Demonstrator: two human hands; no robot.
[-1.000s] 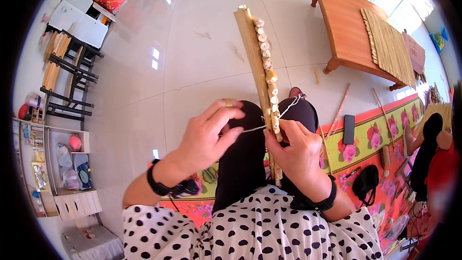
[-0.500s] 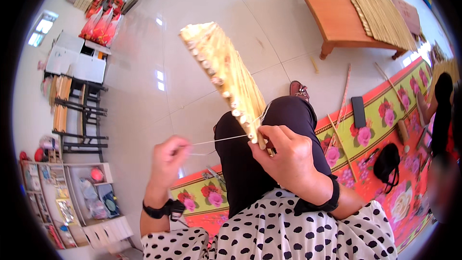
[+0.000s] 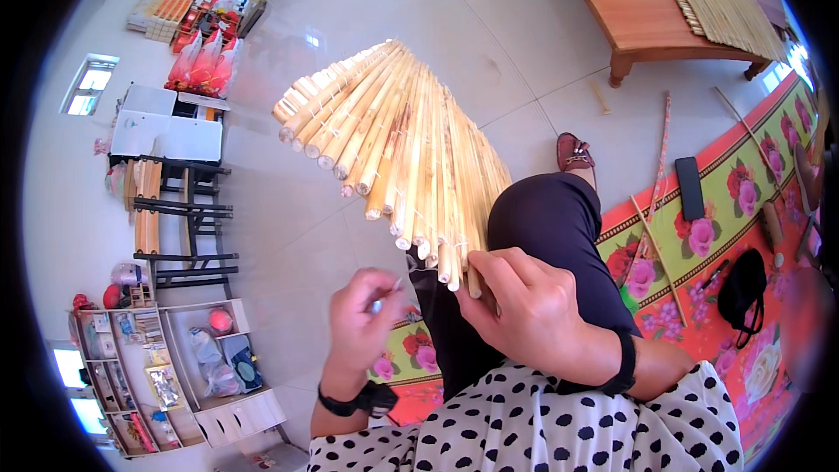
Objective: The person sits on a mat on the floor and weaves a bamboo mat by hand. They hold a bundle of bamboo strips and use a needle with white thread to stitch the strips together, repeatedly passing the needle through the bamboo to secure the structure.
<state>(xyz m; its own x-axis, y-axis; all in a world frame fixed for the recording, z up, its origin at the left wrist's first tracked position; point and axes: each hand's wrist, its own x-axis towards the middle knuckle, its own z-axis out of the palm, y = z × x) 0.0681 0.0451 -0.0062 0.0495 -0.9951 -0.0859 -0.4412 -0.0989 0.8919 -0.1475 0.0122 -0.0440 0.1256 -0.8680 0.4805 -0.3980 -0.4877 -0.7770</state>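
A mat of pale reed stalks (image 3: 393, 149), tied side by side with thin white thread, stands fanned across my lap, its cut ends facing left. My right hand (image 3: 529, 301) is closed on the near end of this mat, thumb and forefinger pinching the last stalks. Left of the cut ends, my left hand (image 3: 363, 315) is apart from the mat and slightly blurred. Its fingers are pinched together around the white thread (image 3: 399, 283), of which only a short bit shows at the fingertips. The rest of the thread's run is hard to make out.
A wooden table (image 3: 603, 9) at the far right bears another reed mat (image 3: 721, 0). On the flowered floor cloth (image 3: 699, 240) lie a phone (image 3: 689, 190), loose reeds and a black cap-like item (image 3: 741, 297). Shelves (image 3: 188, 367) and stacked folding furniture (image 3: 183, 210) line the left.
The mat has turned so that more of its stalks and cut ends show. My left hand has moved rightward and down, nearer the mat; the taut thread between the hands no longer shows.
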